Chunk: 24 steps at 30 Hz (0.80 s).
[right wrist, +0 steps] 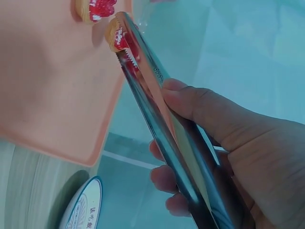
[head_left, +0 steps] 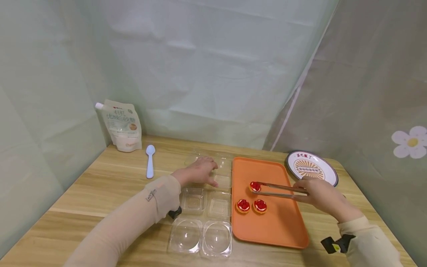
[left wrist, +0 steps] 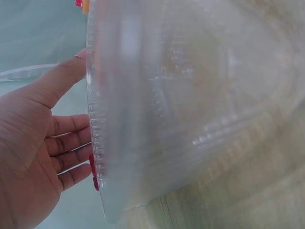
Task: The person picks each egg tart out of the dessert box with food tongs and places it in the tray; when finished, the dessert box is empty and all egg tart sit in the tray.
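Observation:
My right hand [head_left: 317,194] holds metal tongs [head_left: 280,188], thumb along one arm and fingers round the other. Between the tong tips sits a small tart [head_left: 255,186] with a red topping, over the orange tray [head_left: 267,230]. Two similar tarts, one left [head_left: 243,205] and one right [head_left: 260,206], lie nearer me on that tray. My left hand [head_left: 199,170] is over the back clear plastic containers [head_left: 222,181], fingers loosely bent and thumb spread. In the left wrist view, its fingertips reach a container's ridged edge [left wrist: 95,129], where a bit of red shows by the little finger.
More clear containers stand open in front of my left hand, with rounded lids [head_left: 217,237] nearest me. A white patterned plate [head_left: 308,167] lies behind my right hand. At the back left are a blue spoon [head_left: 150,161] and a standing pouch [head_left: 121,126].

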Tool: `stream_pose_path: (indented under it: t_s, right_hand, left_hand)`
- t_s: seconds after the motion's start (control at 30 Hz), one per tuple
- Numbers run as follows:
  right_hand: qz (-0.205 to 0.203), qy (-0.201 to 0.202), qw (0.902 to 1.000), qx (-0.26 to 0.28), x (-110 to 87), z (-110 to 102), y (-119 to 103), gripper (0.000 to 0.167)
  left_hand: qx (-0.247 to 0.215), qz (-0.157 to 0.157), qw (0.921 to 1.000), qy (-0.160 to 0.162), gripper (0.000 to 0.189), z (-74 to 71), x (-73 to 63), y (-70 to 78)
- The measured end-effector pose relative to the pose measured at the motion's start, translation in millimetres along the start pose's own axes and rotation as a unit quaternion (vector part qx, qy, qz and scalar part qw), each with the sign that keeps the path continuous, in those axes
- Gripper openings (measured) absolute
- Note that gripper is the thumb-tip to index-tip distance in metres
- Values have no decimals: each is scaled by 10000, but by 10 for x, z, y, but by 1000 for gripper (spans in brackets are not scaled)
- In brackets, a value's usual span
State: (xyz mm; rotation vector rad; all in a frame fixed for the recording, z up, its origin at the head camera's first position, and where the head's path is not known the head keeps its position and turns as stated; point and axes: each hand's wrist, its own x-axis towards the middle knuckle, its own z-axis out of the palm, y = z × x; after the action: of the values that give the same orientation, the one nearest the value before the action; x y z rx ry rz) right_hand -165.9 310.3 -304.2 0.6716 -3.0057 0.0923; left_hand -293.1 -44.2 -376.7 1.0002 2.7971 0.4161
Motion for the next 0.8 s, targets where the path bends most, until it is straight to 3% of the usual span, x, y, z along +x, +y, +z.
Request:
stream_pose_path:
  t_s: [0.5,0.8]
  right_hand:
    - [82,16,9997,-208,-76,87,50,14]
    - [123,21,9999,-52,-77,101,87,16]
  left_hand:
    - [70,51,10000,4,69,-2,-5,0]
    - [116,30,9999,-21,69,-10,-11,15]
